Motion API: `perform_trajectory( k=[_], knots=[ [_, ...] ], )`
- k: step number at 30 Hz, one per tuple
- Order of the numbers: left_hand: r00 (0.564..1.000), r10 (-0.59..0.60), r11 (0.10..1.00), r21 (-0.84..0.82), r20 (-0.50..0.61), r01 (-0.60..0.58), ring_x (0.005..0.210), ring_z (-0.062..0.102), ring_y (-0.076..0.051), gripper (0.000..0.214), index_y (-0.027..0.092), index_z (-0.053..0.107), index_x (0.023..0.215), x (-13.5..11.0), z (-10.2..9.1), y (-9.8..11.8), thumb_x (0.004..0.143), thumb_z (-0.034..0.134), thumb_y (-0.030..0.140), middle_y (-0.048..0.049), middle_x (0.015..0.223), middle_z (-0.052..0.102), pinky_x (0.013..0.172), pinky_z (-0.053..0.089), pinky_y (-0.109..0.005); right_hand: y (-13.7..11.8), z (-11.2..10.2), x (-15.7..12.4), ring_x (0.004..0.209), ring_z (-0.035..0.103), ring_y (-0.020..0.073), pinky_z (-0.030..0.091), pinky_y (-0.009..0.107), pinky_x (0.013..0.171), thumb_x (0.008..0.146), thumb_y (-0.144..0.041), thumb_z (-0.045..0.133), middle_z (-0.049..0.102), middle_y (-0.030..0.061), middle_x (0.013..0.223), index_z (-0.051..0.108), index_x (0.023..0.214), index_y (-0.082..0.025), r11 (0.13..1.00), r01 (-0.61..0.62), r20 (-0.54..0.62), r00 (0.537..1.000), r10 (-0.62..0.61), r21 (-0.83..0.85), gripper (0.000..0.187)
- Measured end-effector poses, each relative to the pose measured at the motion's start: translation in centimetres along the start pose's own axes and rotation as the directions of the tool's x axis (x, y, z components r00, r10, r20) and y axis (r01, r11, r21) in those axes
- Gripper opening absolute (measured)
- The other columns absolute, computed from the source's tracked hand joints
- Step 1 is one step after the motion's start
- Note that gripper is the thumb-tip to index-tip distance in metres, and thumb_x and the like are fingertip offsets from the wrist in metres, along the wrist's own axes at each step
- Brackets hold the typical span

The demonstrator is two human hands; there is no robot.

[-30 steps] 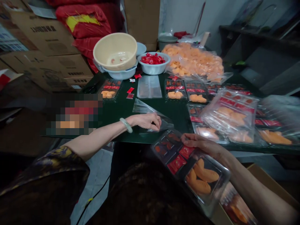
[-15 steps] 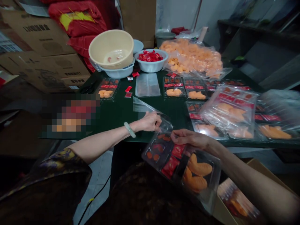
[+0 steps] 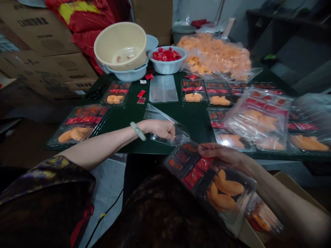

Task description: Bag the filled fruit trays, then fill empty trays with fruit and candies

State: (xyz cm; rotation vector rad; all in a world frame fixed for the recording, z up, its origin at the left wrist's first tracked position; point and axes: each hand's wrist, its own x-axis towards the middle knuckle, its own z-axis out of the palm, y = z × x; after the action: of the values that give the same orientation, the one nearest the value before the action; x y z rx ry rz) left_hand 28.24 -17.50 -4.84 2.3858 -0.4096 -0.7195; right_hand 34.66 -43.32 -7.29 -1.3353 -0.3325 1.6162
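Note:
My left hand (image 3: 164,130), with a pale bangle at the wrist, is closed on a clear plastic bag (image 3: 154,115) at the table's front edge. My right hand (image 3: 219,151) grips the upper side of a clear-lidded tray pack (image 3: 204,184), thumb on top. This pack hangs tilted over my lap, with orange curved pieces (image 3: 227,186), red sachets (image 3: 193,177) and small brown-red pieces showing in its compartments. The tray's far corner meets the bag near my left fingers; I cannot tell whether it is inside.
Filled tray packs (image 3: 74,125) lie at left, with several more (image 3: 193,91) at right under bagged packs (image 3: 258,117). Flat clear bags (image 3: 163,89), a cream basin (image 3: 120,39), a bowl (image 3: 167,67) of red sachets and bagged orange pieces (image 3: 214,51) stand behind. A carton (image 3: 254,234) sits below right.
The tray pack in my right hand has shifted right. My left hand stays on the bag, its fingers turned slightly further down. The view has tilted down a little.

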Motion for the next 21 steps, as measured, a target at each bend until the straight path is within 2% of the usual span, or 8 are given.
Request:
perform_trajectory(
  k=[4, 7, 9, 11, 14, 16, 18, 21],
  knots=[
    [0.992, -0.108, 0.990, -0.086, 0.065, 0.114, 0.054, 0.053, -0.010, 0.025, 0.014, 0.070, 0.083, -0.4, -0.5, -0.3, 0.065, 0.052, 0.012, -0.0004, 0.072, 0.065, 0.050, 0.040, -0.019, -0.1, 0.1, -0.3, 0.031, 0.046, 0.0045, 0.022, 0.012, 0.027, 0.069, -0.035, 0.071, 0.048, -0.0070, 0.048, 0.045, 0.069, -0.018, 0.999, -0.004, -0.006, 1.000, 0.004, -0.044, 0.031],
    [0.992, -0.104, 0.991, -0.081, 0.074, 0.110, 0.052, 0.052, -0.010, 0.020, 0.013, 0.068, 0.080, -0.8, 0.0, 0.1, 0.064, 0.056, 0.013, 0.0005, 0.064, 0.061, 0.048, 0.039, -0.019, 0.0, 0.0, -0.3, 0.032, 0.047, 0.0051, 0.021, 0.012, 0.026, 0.069, -0.038, 0.070, 0.047, -0.0074, 0.048, 0.044, 0.070, -0.018, 0.996, -0.007, 0.005, 1.000, 0.008, -0.089, 0.033],
    [0.996, -0.084, 0.996, 0.032, -0.018, 0.085, 0.054, 0.050, -0.011, 0.011, 0.014, 0.065, 0.074, -1.2, 1.2, 0.8, 0.065, 0.060, 0.016, 0.0003, 0.063, 0.058, 0.050, 0.038, -0.021, 0.2, -0.2, -0.2, 0.032, 0.049, 0.0057, 0.021, 0.012, 0.026, 0.070, -0.039, 0.069, 0.048, -0.0072, 0.050, 0.044, 0.072, -0.018, 0.994, -0.002, 0.010, 1.000, 0.003, -0.109, 0.033],
    [0.978, -0.083, 0.973, 0.196, -0.192, 0.121, 0.059, 0.049, -0.012, 0.007, 0.014, 0.061, 0.069, -1.6, 3.0, 1.6, 0.068, 0.061, 0.022, -0.0017, 0.069, 0.057, 0.053, 0.037, -0.023, 0.3, -0.4, -0.3, 0.032, 0.049, 0.0059, 0.021, 0.012, 0.026, 0.071, -0.040, 0.067, 0.048, -0.0074, 0.049, 0.043, 0.073, -0.018, 0.994, 0.000, 0.018, 1.000, 0.003, -0.114, 0.032],
    [0.886, -0.066, 0.912, 0.333, -0.460, 0.241, 0.073, 0.050, -0.017, 0.016, 0.015, 0.055, 0.067, -2.3, 6.1, 2.2, 0.079, 0.053, 0.026, -0.0066, 0.080, 0.055, 0.063, 0.040, -0.028, 0.3, -0.4, -0.5, 0.032, 0.049, 0.0057, 0.022, 0.011, 0.027, 0.074, -0.039, 0.065, 0.049, -0.0076, 0.048, 0.043, 0.075, -0.019, 0.993, 0.011, 0.043, 0.999, -0.006, -0.119, 0.030],
    [0.823, -0.014, 0.890, 0.369, -0.568, 0.269, 0.084, 0.050, -0.020, 0.019, 0.015, 0.054, 0.066, -2.5, 7.3, 2.1, 0.082, 0.045, 0.021, -0.0094, 0.088, 0.055, 0.072, 0.041, -0.032, -0.1, -0.1, -0.6, 0.032, 0.050, 0.0053, 0.025, 0.011, 0.028, 0.075, -0.037, 0.065, 0.051, -0.0074, 0.051, 0.043, 0.076, -0.019, 0.991, 0.036, 0.088, 0.996, -0.024, -0.128, 0.029],
    [0.793, 0.084, 0.878, 0.421, -0.603, 0.228, 0.096, 0.048, -0.023, 0.018, 0.014, 0.053, 0.065, -2.5, 7.6, 1.6, 0.081, 0.043, 0.015, -0.0119, 0.099, 0.054, 0.080, 0.040, -0.036, -0.6, 0.5, -0.3, 0.033, 0.049, 0.0050, 0.027, 0.011, 0.029, 0.075, -0.035, 0.065, 0.051, -0.0078, 0.051, 0.044, 0.078, -0.018, 0.986, 0.066, 0.165, 0.985, -0.041, -0.152, 0.027],
    [0.801, 0.240, 0.870, 0.488, -0.548, 0.074, 0.119, 0.039, -0.027, 0.016, 0.014, 0.054, 0.065, -2.4, 6.7, 0.9, 0.077, 0.044, 0.010, -0.0142, 0.116, 0.051, 0.092, 0.038, -0.042, -1.7, 1.7, 0.6, 0.030, 0.047, 0.0050, 0.024, 0.011, 0.026, 0.076, -0.035, 0.064, 0.050, -0.0084, 0.046, 0.046, 0.077, -0.018, 0.975, 0.113, 0.272, 0.960, -0.058, -0.192, 0.025]
  ],
)
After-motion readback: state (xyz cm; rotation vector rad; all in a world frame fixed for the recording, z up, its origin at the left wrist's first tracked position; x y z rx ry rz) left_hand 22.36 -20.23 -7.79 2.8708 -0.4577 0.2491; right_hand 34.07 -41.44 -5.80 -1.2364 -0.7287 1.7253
